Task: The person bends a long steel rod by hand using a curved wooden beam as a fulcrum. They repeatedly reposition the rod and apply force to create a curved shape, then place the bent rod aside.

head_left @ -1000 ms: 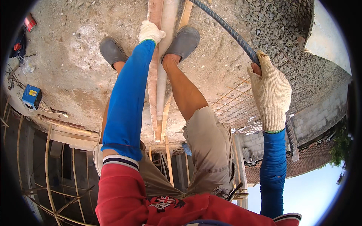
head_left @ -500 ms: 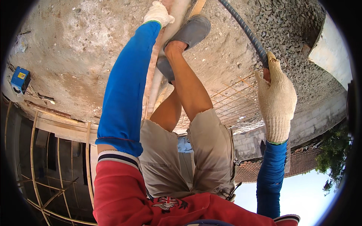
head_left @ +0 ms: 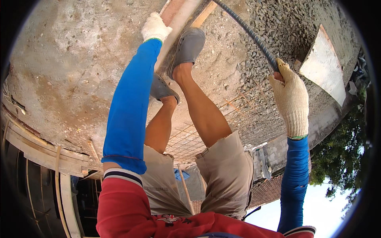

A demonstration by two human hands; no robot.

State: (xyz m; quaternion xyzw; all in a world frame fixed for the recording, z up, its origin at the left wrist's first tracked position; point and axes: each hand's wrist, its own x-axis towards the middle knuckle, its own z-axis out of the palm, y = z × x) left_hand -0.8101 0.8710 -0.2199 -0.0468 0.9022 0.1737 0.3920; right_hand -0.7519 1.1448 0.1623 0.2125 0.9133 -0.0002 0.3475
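Observation:
My right hand (head_left: 291, 97), in a cream knitted glove, is closed around a dark ribbed hose (head_left: 252, 35) that curves away to the top edge. A small reddish-brown bit shows between thumb and fingers; I cannot tell what it is. My left hand (head_left: 156, 27), also gloved, is closed at the left edge of a long pale plank or channel (head_left: 178, 27) with a reddish-brown strip along it. Its fingertips are hidden, so what they grip cannot be made out. Grey clogs (head_left: 189, 47) on my feet stand beside this long piece.
Gravel (head_left: 274, 23) is heaped at the far right beside a pale sheet (head_left: 325, 65). Wire mesh (head_left: 190, 137) lies near my legs on rough ground (head_left: 79, 75). A timber strip (head_left: 204, 15) sits beyond my foot. Poles and boards (head_left: 43, 156) stand at the lower left.
My legs have shifted apart, with the feet moving left in view. The view has turned: the blue box at left is gone and more of the pale sheet shows. My right hand still holds the hose.

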